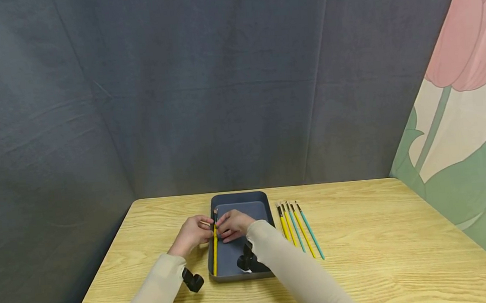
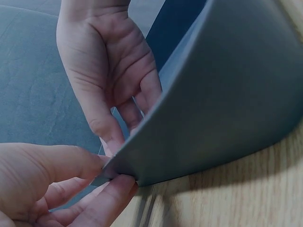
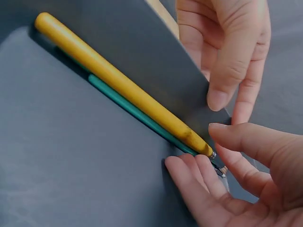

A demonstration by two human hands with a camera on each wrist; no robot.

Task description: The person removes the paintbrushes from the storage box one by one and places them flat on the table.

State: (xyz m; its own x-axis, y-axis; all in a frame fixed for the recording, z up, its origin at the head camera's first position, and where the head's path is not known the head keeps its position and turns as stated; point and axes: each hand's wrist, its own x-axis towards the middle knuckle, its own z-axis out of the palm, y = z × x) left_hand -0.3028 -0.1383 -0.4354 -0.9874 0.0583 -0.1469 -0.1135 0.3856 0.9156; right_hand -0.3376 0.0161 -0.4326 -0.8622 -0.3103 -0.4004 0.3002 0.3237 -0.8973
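A dark grey tray (image 1: 240,198) stands on the table. Inside, along its left wall, lie a yellow-handled paintbrush (image 3: 118,87) and a teal-handled paintbrush (image 3: 137,113). My left hand (image 1: 195,232) pinches the tray's left rim, thumb on one side and fingers on the other, as the left wrist view shows. Reaching into the tray, my right hand (image 1: 234,223) has its thumb and fingers curled about the yellow brush near its ferrule. How firmly it holds the brush is hard to see. The bristle ends are partly hidden by the fingers in the right wrist view.
Several more paintbrushes (image 1: 294,228), with yellow and teal handles, lie side by side to the right of the tray. The light wooden table (image 1: 382,235) extends to the right. A dark grey cloth (image 1: 222,101) hangs behind it, beside a tulip-patterned panel (image 1: 458,58).
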